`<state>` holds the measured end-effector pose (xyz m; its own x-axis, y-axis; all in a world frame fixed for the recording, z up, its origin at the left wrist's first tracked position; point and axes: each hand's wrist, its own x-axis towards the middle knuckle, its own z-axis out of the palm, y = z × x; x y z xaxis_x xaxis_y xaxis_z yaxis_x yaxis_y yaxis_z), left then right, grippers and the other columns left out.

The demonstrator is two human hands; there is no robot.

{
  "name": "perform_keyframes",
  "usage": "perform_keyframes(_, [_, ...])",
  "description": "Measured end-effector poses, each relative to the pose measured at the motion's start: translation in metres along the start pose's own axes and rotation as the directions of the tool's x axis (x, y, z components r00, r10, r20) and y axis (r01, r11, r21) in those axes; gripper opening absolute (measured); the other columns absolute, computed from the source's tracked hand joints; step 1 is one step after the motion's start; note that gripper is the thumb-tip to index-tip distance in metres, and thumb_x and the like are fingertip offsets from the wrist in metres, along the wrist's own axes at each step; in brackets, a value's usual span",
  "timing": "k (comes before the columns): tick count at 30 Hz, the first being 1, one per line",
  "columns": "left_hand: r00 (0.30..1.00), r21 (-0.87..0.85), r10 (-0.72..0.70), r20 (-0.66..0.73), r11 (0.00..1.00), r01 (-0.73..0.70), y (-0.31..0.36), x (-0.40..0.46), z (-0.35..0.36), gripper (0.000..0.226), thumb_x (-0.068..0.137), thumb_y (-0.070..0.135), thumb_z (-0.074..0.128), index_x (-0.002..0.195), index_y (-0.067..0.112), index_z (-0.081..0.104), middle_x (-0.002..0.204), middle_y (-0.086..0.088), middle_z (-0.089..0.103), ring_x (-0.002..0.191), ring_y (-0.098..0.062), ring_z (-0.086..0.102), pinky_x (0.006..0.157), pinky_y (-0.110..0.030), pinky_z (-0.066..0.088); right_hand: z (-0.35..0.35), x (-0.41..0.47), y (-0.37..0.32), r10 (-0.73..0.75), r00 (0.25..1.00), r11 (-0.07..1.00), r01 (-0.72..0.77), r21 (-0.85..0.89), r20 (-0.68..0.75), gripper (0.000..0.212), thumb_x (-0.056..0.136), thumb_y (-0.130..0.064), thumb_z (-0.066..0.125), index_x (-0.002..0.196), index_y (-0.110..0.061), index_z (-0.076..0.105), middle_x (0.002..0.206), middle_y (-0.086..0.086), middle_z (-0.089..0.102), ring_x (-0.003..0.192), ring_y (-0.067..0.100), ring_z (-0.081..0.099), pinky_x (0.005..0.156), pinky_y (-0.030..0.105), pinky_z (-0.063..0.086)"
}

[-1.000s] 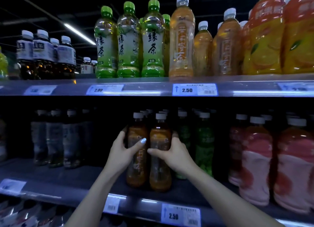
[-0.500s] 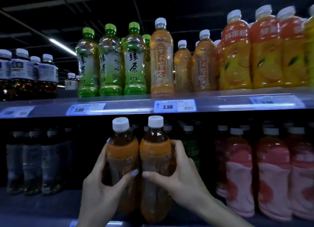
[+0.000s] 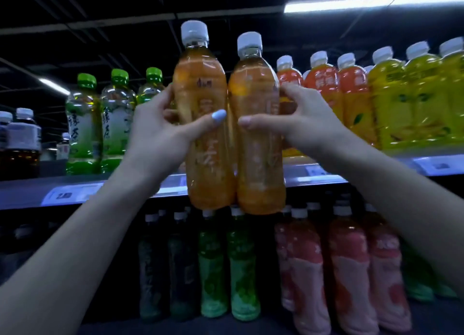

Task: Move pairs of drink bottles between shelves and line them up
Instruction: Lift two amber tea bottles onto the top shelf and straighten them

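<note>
Two amber tea bottles with white caps stand upright side by side in the air, in front of the upper shelf (image 3: pixel 326 174). My left hand (image 3: pixel 160 131) grips the left amber bottle (image 3: pixel 203 144) around its middle. My right hand (image 3: pixel 301 124) grips the right amber bottle (image 3: pixel 258 159) the same way. The two bottles touch each other, and their bases hang just below the upper shelf's front edge. The spot on the shelf behind them is hidden.
On the upper shelf stand green tea bottles (image 3: pixel 85 124) at left, dark bottles (image 3: pixel 22 139) further left, and orange (image 3: pixel 351 101) and yellow juice bottles (image 3: pixel 414 101) at right. The lower shelf holds dark, green (image 3: pixel 241 267) and pink bottles (image 3: pixel 349 267).
Both hands have lifted the pair of amber bottles from the lower shelf up to the level of the upper shelf. The view has tilted upward.
</note>
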<state>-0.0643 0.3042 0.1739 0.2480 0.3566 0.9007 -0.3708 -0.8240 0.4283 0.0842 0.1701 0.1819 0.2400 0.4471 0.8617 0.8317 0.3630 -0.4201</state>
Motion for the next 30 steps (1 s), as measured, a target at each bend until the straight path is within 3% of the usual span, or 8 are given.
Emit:
perform_keyframes(4, [0.997,-0.003,-0.074,0.013,0.997,0.074,0.004,0.039,0.023,0.037,0.070,0.030,0.081,0.103,0.029,0.064,0.078,0.009,0.073,0.062,-0.001,0.071,0.040,-0.019,0.050,-0.019,0.031,0.000,0.093,0.996,0.996,-0.094,0.013,0.010,0.041,0.069,-0.032,0.082,0.104,-0.015,0.066,0.092,0.001,0.075,0.079,0.013,0.074,0.063,0.032,0.060])
perform_keyframes(7, [0.996,0.010,-0.085,0.002,0.996,0.085,0.003,0.053,0.034,0.030,0.072,0.031,0.079,0.096,0.032,0.062,0.080,0.009,0.072,0.061,-0.001,0.071,0.043,-0.020,0.051,-0.023,0.046,0.003,0.094,0.995,0.996,-0.094,-0.009,-0.020,0.043,0.071,-0.032,0.082,0.106,-0.015,0.063,0.095,0.001,0.073,0.085,0.015,0.071,0.067,0.033,0.058])
perform_keyframes(14, [0.997,0.071,-0.063,-0.044,0.995,0.066,0.003,0.072,0.047,0.049,0.072,0.032,0.079,0.115,0.028,0.055,0.109,-0.004,0.069,0.095,-0.022,0.068,0.082,-0.046,0.057,-0.024,0.072,0.016,0.158,0.986,0.987,-0.158,0.000,-0.057,0.047,0.073,-0.037,0.079,0.111,-0.015,0.061,0.099,0.002,0.071,0.087,0.016,0.069,0.064,0.030,0.053])
perform_keyframes(17, [0.994,0.139,-0.022,-0.109,0.990,0.037,0.002,0.080,0.053,0.071,0.071,0.032,0.079,0.133,0.023,0.044,0.123,-0.006,0.061,0.106,-0.025,0.063,0.088,-0.048,0.054,-0.020,0.082,0.018,0.154,0.983,0.988,-0.155,-0.004,-0.101,0.049,0.073,-0.038,0.079,0.112,-0.015,0.060,0.100,0.002,0.070,0.088,0.015,0.067,0.061,0.027,0.050])
perform_keyframes(19, [0.994,0.176,-0.025,-0.107,0.983,0.044,-0.005,0.079,0.058,0.070,0.072,0.033,0.079,0.132,0.019,0.043,0.121,-0.008,0.062,0.106,-0.026,0.062,0.089,-0.049,0.053,-0.015,0.087,0.020,0.119,0.983,0.989,-0.130,-0.069,-0.140,0.049,0.074,-0.037,0.078,0.113,-0.014,0.059,0.098,0.001,0.068,0.088,0.015,0.066,0.060,0.024,0.049])
perform_keyframes(23, [0.994,0.260,-0.044,-0.099,0.963,0.069,-0.023,0.077,0.066,0.067,0.079,0.038,0.071,0.135,0.017,0.040,0.121,-0.009,0.062,0.109,-0.028,0.060,0.093,-0.048,0.050,-0.005,0.089,0.031,0.127,0.979,0.983,-0.146,-0.114,-0.160,0.051,0.078,-0.035,0.076,0.118,-0.012,0.054,0.107,0.005,0.066,0.097,0.021,0.064,0.077,0.031,0.052])
perform_keyframes(26, [0.995,0.327,-0.027,-0.097,0.943,0.058,-0.029,0.085,0.068,0.070,0.080,0.039,0.070,0.137,0.016,0.036,0.121,-0.008,0.060,0.105,-0.026,0.060,0.081,-0.036,0.048,-0.003,0.091,0.032,0.102,0.982,0.976,-0.129,-0.173,-0.158,0.064,0.080,-0.037,0.073,0.128,-0.009,0.042,0.119,0.008,0.060,0.106,0.025,0.060,0.077,0.032,0.048])
perform_keyframes(30, [0.989,0.389,0.034,-0.141,0.921,0.024,-0.034,0.086,0.073,0.065,0.082,0.036,0.069,0.135,0.017,0.036,0.107,-0.004,0.060,0.078,-0.013,0.051,0.052,-0.015,0.031,0.005,0.093,0.033,0.062,0.981,0.964,-0.107,-0.246,-0.182,0.075,0.084,-0.036,0.070,0.138,-0.002,0.032,0.129,0.016,0.056,0.116,0.031,0.056,0.086,0.036,0.050])
